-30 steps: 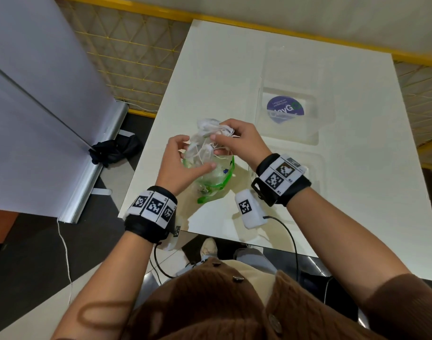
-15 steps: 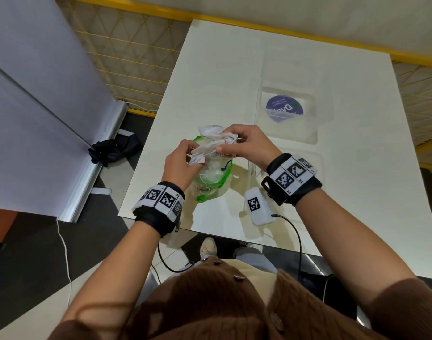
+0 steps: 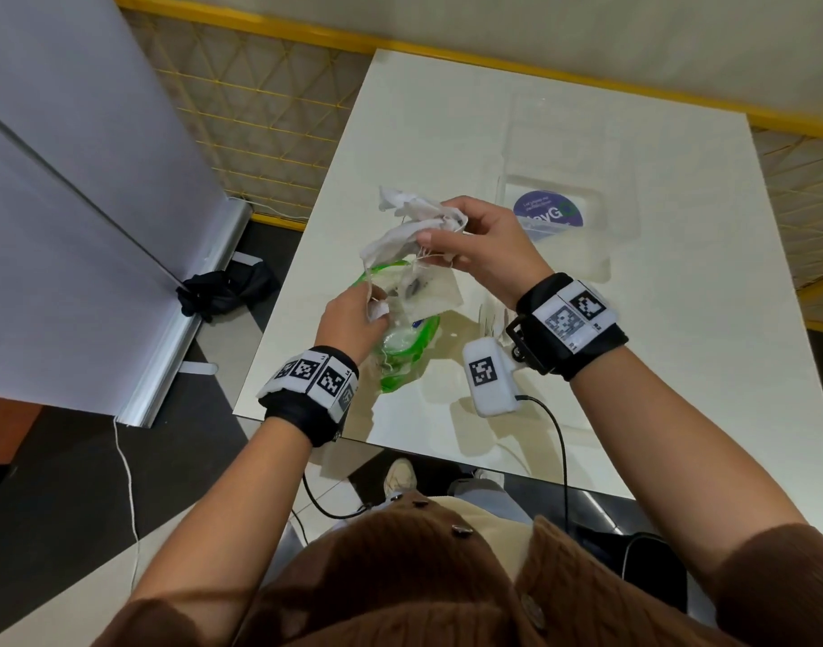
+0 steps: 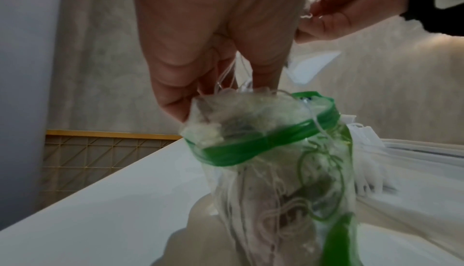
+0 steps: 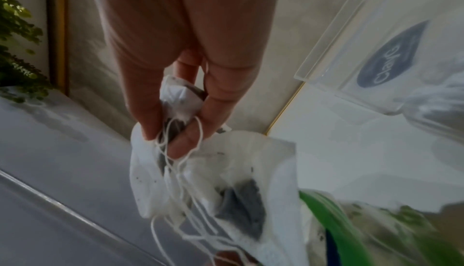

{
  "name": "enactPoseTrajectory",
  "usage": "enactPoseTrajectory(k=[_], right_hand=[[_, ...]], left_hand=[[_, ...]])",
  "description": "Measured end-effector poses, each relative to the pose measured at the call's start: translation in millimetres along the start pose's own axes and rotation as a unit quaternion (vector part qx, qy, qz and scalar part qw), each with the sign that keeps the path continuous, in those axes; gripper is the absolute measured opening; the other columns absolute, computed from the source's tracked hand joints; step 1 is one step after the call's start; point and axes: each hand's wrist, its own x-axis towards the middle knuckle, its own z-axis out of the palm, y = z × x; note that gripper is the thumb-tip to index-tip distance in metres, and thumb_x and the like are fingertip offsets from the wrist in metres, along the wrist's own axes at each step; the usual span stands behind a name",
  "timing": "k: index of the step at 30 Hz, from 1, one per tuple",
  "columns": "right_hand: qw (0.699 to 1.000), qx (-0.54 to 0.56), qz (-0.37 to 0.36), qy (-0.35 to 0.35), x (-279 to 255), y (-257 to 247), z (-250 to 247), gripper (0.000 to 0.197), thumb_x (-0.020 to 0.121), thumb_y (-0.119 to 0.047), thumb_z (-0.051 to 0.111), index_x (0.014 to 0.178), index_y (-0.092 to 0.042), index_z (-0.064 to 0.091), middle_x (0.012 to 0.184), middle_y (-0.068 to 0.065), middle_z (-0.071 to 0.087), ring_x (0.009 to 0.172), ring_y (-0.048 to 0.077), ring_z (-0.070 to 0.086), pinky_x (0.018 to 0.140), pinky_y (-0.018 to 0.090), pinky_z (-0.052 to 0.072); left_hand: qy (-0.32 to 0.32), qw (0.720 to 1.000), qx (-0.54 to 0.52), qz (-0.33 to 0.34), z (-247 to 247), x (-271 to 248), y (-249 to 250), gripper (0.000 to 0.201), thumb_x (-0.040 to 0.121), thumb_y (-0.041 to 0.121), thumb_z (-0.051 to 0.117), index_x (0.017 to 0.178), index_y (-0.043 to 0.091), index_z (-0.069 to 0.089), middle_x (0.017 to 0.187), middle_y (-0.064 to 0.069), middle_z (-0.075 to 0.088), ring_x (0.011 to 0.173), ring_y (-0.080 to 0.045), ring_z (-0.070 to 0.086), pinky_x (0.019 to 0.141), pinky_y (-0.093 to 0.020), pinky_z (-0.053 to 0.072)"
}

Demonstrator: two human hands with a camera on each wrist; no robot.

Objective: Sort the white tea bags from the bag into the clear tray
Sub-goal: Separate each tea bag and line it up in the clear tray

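nearest the body, a white marker block (image 3: 489, 381) with a black cable lies on the white counter (image 3: 680, 366) by the front edge. just beyond it the bag (image 3: 402, 352), clear plastic with a green zip rim, stands on the counter with its mouth open and more tea bags and tangled strings inside. the left hand (image 3: 353, 319) is at that mouth, its fingers (image 4: 173, 93) curled and pinching a white tag and strings at the rim. above the bag the right hand (image 3: 484, 254) is raised, its fingers (image 5: 220, 99) closed tight on a bunch of white tea bags (image 3: 418, 226); their strings trail down into the bag, and one tea bag with dark leaves hangs below the bunch. farther back and to the right sits the clear tray (image 3: 601, 273), with a round purple label showing through it, near the right hand but apart from it.
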Motion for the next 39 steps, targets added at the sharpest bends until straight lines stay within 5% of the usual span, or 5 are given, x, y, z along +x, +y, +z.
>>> enactPoseTrajectory(k=[8,20,27,35,39], right_hand=[[1.000,-0.006,0.004,-0.018,7.5,2.0,14.7,0.015,0.080,0.008,0.064,0.082,-0.007,0.062,0.069,-0.002,0.065,0.065,0.009,0.063,0.069,0.025,0.054],[0.997,0.031,-0.071,-0.009,3.2,-35.5,20.5,0.014,0.082,0.005,0.063,0.085,-0.008,0.061,0.079,0.007,0.062,0.074,0.018,0.063,0.077,0.031,0.054],[0.995,0.050,-0.084,-0.005,-2.8,-39.1,18.9,0.015,0.082,0.006,0.062,0.086,-0.008,0.061,0.080,0.006,0.062,0.075,0.016,0.064,0.072,0.026,0.053],[0.995,0.056,-0.066,0.049,-8.3,-28.8,6.2,0.013,0.084,0.005,0.061,0.089,-0.008,0.060,0.084,0.009,0.062,0.077,0.017,0.062,0.077,0.028,0.054],[0.994,0.040,-0.080,0.070,-7.6,-30.2,5.1,0.013,0.083,0.003,0.062,0.087,-0.009,0.061,0.081,0.007,0.062,0.072,0.014,0.062,0.074,0.026,0.053]], left_hand=[[-0.023,0.998,-0.032,0.042,-18.5,-13.1,14.6,0.070,0.068,0.041,0.066,0.130,0.016,0.046,0.137,-0.010,0.038,0.134,-0.023,0.021,0.111,-0.039,0.025],[0.027,0.989,-0.128,0.070,-25.4,-11.1,28.4,0.087,0.050,0.073,0.060,0.125,0.031,0.046,0.130,0.004,0.045,0.129,-0.015,0.028,0.106,-0.034,0.028],[0.088,0.931,-0.325,0.141,-36.4,-13.1,55.4,0.016,0.078,0.039,0.064,0.084,0.025,0.063,0.076,0.010,0.062,0.070,-0.005,0.055,0.071,-0.020,0.045],[-0.025,0.910,-0.387,0.148,-34.2,-10.2,51.3,0.048,0.072,0.015,0.071,0.114,0.024,0.050,0.121,-0.008,0.059,0.114,-0.022,0.058,0.096,-0.040,0.048],[-0.043,0.926,-0.346,0.145,-33.1,-10.5,47.5,0.054,0.072,0.012,0.067,0.117,0.030,0.044,0.127,-0.009,0.054,0.112,-0.017,0.056,0.097,-0.039,0.047]])
